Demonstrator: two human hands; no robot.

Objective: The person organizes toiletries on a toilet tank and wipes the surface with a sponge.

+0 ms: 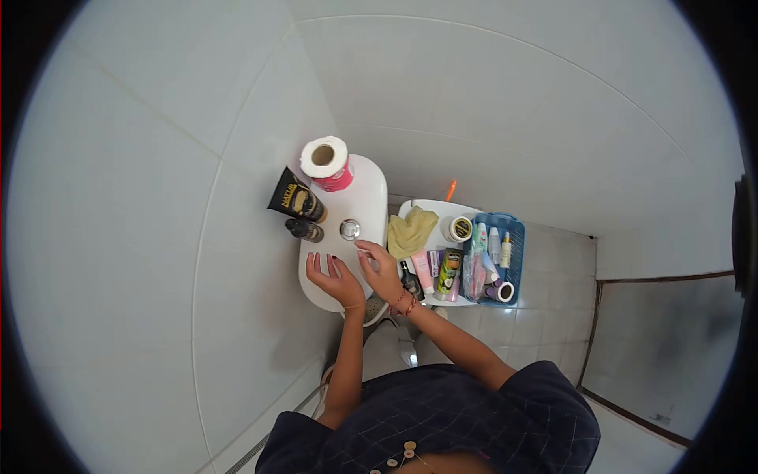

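My left hand (335, 278) hovers open over the near end of a white toilet tank lid (367, 197), fingers spread. Beside it, my right hand (380, 270) is also open, palm down, empty. Both hands are close together and hold nothing. On the lid stand a toilet paper roll (325, 162), a black and gold tube (294, 199), a small dark bottle (304, 230) and the round flush button (350, 229).
To the right, a white stool (438, 217) carries a yellow cloth (410, 231), a round jar (459, 229) and several tubes (437, 272). A blue basket (513, 229) holds small bottles. White tiled walls close in on the left and behind.
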